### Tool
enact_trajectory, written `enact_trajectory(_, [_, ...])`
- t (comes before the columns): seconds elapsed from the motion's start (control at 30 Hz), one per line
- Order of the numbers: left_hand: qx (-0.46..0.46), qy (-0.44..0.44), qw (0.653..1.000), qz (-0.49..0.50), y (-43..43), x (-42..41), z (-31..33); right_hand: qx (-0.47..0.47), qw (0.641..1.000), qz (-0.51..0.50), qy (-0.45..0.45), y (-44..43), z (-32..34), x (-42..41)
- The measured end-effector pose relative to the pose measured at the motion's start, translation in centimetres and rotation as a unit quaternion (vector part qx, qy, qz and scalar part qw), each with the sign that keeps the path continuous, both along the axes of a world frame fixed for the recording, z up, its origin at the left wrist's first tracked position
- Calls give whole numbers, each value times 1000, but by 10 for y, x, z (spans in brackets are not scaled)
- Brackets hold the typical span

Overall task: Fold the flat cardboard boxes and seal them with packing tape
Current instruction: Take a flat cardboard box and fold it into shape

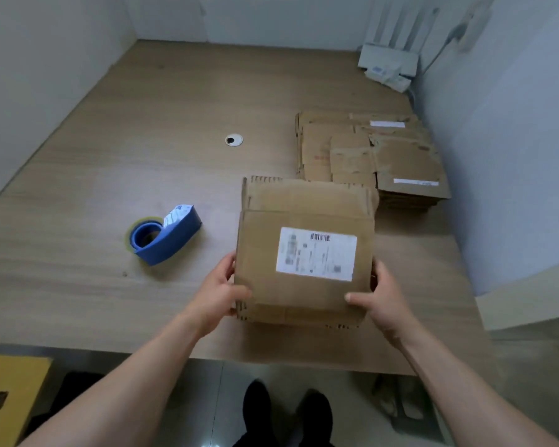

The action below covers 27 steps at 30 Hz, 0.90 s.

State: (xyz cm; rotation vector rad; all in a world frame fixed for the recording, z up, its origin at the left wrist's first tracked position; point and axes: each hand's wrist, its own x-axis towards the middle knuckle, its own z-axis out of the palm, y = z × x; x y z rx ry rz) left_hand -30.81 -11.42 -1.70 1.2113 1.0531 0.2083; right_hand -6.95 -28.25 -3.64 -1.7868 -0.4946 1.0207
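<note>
Cardboard folded flat is what the hands have: the flat box point(304, 253), white label point(317, 253) up, sits at or just above the table point(142, 124), right of the tape dispenser point(165, 235). The left hand point(218, 295) and right hand point(381, 298) each pinch a near corner, thumb on top and fingers curled beneath. To open it well, I judge the grip should shift to the two side creases and press them together until the sleeve squares up. Short flaps then go in before long ones, with the seam kept tight for taping.
</note>
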Motion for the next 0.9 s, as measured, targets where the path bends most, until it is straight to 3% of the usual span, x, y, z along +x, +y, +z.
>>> enact_trajectory(0.13, [58, 2, 998, 7, -4, -9, -7, 1, 999, -32, -21, -5, -2, -26])
enact_trajectory(0.23, [28, 16, 999, 16, -4, -9, -10, -46, 997, -54, 7, -1, -15, -33])
enact_trajectory(0.37, [-6, 14, 999, 43, -8, -14, -21, -105, 993, -19, -45, -4, -30, -36])
enact_trajectory(0.5, [109, 71, 991, -17, -8, -23, -25, -126, 979, 24, -155, -9, -33, -41])
enact_trajectory(0.57, [207, 27, 978, -29, -1, -33, -16, -88, 975, 39, -202, -12, -27, -38])
enact_trajectory(0.63, [310, -39, 948, -66, 8, -41, 1, 8, 976, 5, -216, -17, -14, -33])
enact_trajectory(0.73, [408, -43, 901, -139, 13, -46, 17, 91, 966, 17, -240, -20, 13, -35])
enact_trajectory(0.8, [438, -16, 880, -182, 15, -44, 10, 102, 956, 33, -273, -21, 20, -38])
enact_trajectory(0.9, [395, 25, 900, -184, 20, -35, 3, 100, 939, 32, -326, -20, 30, -33])
